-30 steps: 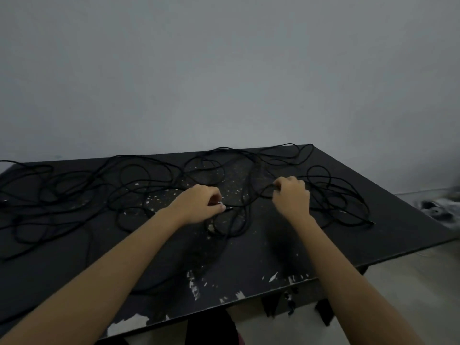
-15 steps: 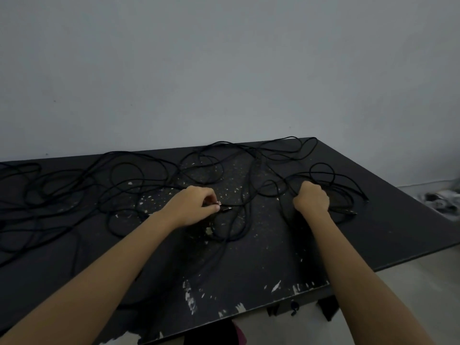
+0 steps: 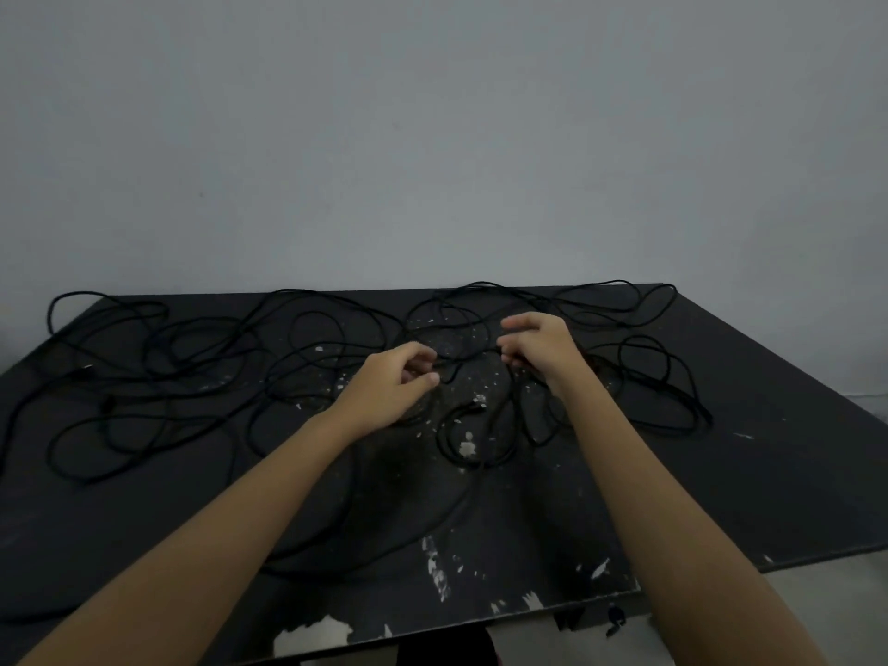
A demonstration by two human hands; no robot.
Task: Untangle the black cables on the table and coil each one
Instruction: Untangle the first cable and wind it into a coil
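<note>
The left hand (image 3: 391, 389) pinches a strand of the thin black cables (image 3: 202, 377) between its thumb and curled fingers. Just to its right and slightly farther, the right hand (image 3: 543, 348) curls its lower fingers around the same short stretch of strand, with its forefinger lifted. The strand runs between the two hands. Cable loops lie beneath and around both hands, with a small plug end (image 3: 478, 405) just nearer than them. The tangle sprawls far to the left and right across the scuffed, paint-chipped black table (image 3: 769, 483). A plain grey wall (image 3: 432, 137) stands behind the table.
</note>
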